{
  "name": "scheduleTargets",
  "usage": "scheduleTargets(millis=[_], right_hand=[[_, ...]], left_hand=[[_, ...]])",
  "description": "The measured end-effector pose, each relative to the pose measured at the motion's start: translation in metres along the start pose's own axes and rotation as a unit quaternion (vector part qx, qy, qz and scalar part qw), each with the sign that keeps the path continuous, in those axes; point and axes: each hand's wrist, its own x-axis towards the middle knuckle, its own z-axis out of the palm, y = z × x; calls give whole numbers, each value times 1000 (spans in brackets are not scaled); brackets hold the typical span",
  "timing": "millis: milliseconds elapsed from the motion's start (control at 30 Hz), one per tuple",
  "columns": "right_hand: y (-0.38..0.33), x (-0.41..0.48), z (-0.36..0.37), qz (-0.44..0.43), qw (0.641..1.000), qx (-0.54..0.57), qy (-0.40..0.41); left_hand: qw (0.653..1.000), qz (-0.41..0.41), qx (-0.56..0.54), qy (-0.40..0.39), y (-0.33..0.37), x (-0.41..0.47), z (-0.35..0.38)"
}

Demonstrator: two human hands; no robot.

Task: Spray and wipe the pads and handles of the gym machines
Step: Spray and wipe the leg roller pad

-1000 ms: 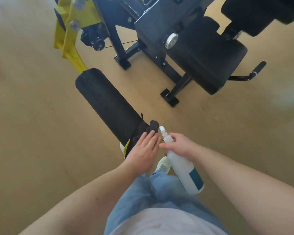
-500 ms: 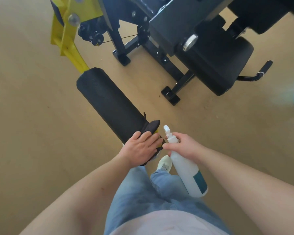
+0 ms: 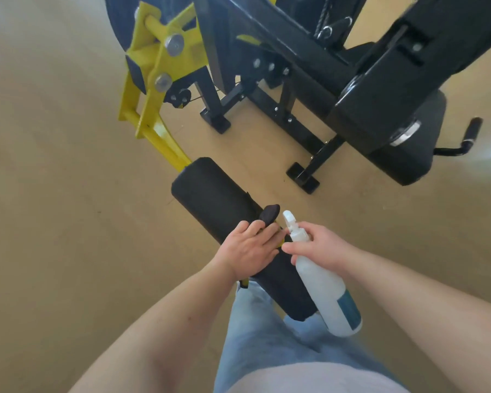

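Observation:
A black roller pad [image 3: 210, 199] on a yellow lever arm [image 3: 153, 114] runs from the middle of the view toward my legs. My left hand [image 3: 250, 248] lies flat across the roller's middle with fingers spread. It presses a dark cloth [image 3: 270, 213] against the pad, and the cloth's tip pokes out past my fingertips. My right hand [image 3: 321, 245] grips the neck of a white spray bottle [image 3: 323, 285] just right of the roller, nozzle pointing up and away. The bottle's body hangs down beside the roller's near end.
The black machine frame [image 3: 295, 89] and its feet stand on the tan floor behind the roller. A black seat pad [image 3: 414, 154] and a side handle [image 3: 471, 129] are at the right. My jeans-clad legs [image 3: 267, 336] are directly under the roller's near end.
My left hand and cloth have slid from the roller's near end up toward its middle, leaving the near end uncovered. The view has tilted up, showing more of the machine. The bottle stays in my right hand.

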Motion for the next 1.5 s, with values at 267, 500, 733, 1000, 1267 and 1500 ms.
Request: scheduleTargets(millis=[267, 500, 733, 1000, 1267, 1500], right_hand=[[-47, 32, 24, -5, 1000, 11, 11], [-62, 45, 35, 5, 1000, 2, 9], [-60, 47, 43, 20, 1000, 10, 20], [-39, 41, 46, 14, 999, 30, 17], [-4, 21, 40, 10, 1000, 26, 14], [25, -10, 15, 2, 999, 26, 38]], left_hand=[[1000, -21, 4, 7, -71, 1, -5], [997, -59, 24, -48, -143, 4, -17], [982, -160, 0, -104, -175, 16, -26], [847, -498, -184, -33, -168, 53, -36], [963, -254, -84, -27, -79, 27, -11], [936, -249, -230, 93, -35, 20, -16]])
